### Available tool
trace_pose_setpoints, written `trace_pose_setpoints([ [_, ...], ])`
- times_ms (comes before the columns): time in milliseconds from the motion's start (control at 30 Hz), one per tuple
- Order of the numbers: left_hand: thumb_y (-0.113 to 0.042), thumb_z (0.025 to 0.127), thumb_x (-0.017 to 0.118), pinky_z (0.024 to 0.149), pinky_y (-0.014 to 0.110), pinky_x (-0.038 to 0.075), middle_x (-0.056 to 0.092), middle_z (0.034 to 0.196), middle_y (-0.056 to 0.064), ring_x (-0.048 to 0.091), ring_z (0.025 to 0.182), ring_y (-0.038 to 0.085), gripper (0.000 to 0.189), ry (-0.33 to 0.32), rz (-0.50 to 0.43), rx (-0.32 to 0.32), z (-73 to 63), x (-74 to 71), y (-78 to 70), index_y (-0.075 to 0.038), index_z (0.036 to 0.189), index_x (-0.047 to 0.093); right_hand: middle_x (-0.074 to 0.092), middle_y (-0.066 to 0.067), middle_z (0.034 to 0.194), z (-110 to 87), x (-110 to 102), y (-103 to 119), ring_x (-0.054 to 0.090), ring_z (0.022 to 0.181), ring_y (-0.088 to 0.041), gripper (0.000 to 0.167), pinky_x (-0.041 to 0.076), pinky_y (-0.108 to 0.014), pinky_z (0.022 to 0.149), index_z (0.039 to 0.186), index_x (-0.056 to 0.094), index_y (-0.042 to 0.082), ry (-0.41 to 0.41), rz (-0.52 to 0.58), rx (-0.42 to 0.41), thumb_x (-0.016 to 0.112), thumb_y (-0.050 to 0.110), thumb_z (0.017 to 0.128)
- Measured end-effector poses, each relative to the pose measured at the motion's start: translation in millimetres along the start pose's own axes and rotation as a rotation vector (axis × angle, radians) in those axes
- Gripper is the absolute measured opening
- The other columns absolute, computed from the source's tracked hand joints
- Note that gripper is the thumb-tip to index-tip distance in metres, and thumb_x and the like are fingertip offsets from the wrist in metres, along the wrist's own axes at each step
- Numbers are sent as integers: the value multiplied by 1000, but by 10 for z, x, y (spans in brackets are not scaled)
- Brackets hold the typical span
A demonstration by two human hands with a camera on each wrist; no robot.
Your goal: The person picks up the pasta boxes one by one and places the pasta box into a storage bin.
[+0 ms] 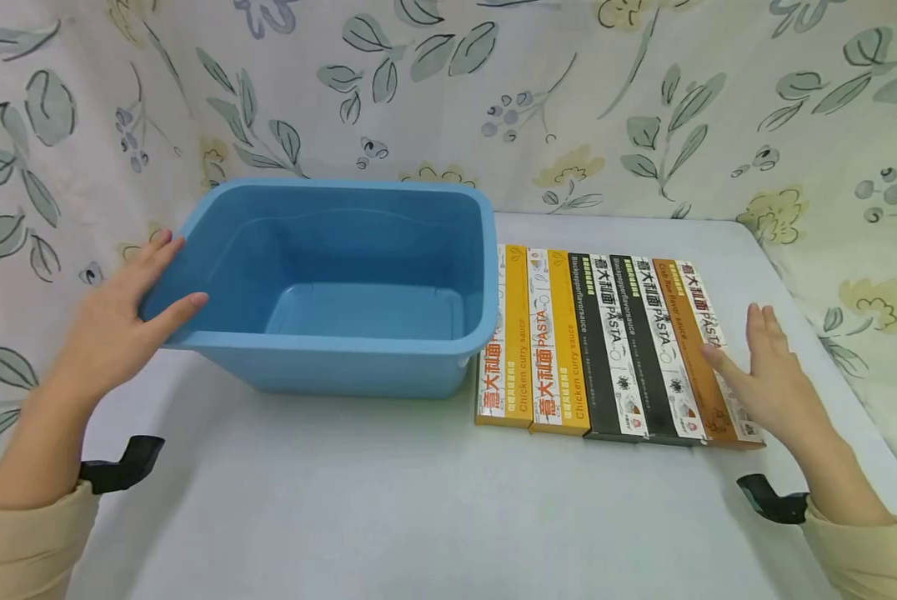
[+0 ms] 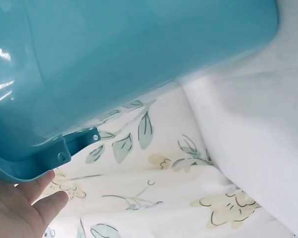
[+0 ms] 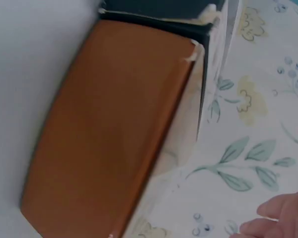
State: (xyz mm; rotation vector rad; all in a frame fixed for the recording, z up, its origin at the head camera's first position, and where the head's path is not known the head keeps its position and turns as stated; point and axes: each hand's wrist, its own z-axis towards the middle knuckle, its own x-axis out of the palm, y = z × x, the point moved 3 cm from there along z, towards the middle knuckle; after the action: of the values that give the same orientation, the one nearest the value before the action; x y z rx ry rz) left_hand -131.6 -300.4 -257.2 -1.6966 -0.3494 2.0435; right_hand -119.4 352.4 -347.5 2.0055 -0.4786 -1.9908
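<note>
Rests unclenched L hand (image 1: 122,312) on L end of blue rectangular plastic tub (image 1: 343,371); has 5 long yellow, black & orange cardbd pasta boxes (image 1: 591,350) just R of it; holds empty, straight-fingered R hand (image 1: 784,390) well R of tub.

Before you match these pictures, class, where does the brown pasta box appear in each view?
Head: the brown pasta box lies right of centre, at the right end of the row of boxes.
Left wrist: not in this picture.
Right wrist: large, left of centre, reaching the bottom edge.
Shared landmark: the leaf-patterned fabric.
</note>
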Motion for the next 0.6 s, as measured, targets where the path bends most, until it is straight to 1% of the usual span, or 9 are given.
trace_pose_setpoints([
  [133, -33, 99, 51, 105, 74, 9, 12, 161, 13, 10, 143, 49, 68, 10, -17, -14, -14, 40, 9, -9, 156, 21, -21, -32, 151, -11, 49, -23, -16, 140, -48, 93, -2, -70, 106, 147, -18, -8, 7, 24, 10, 43, 45, 101],
  [200, -32, 100, 51, 104, 74, 7, 11, 161, 13, 9, 143, 49, 68, 9, -27, -11, -19, 53, 16, -8, 156, 20, -21, -33, 151, -16, 67, -30, -17, 140, -47, 94, -2, -70, 106, 146, -19, -10, 3, 36, 15, 44, 44, 101],
  [300, -31, 99, 51, 105, 74, 7, 12, 161, 14, 9, 143, 48, 67, -5, -41, -1, -23, 62, 33, -7, 155, 21, -21, -36, 149, -29, 101, -47, -19, 139, -48, 93, -3, -69, 106, 145, -18, -12, 26, 71, 36, 42, 44, 101],
  [467, -32, 100, 51, 105, 74, 7, 13, 161, 15, 10, 142, 50, 67, -21, -61, -3, -35, 78, 60, -7, 155, 22, -23, -40, 145, -55, 174, -88, -20, 136, -52, 89, -7, -66, 108, 142, -20, -15, 96, 174, 76, 37, 41, 103],
  [600, -34, 99, 50, 102, 76, 8, 12, 161, 13, 10, 142, 50, 67, -32, -73, -17, -48, 84, 86, -9, 155, 21, -24, -41, 144, -93, 208, -125, -22, 136, -52, 88, -9, -64, 108, 141, -19, -17, 101, 212, 80, 36, 40, 103],
])
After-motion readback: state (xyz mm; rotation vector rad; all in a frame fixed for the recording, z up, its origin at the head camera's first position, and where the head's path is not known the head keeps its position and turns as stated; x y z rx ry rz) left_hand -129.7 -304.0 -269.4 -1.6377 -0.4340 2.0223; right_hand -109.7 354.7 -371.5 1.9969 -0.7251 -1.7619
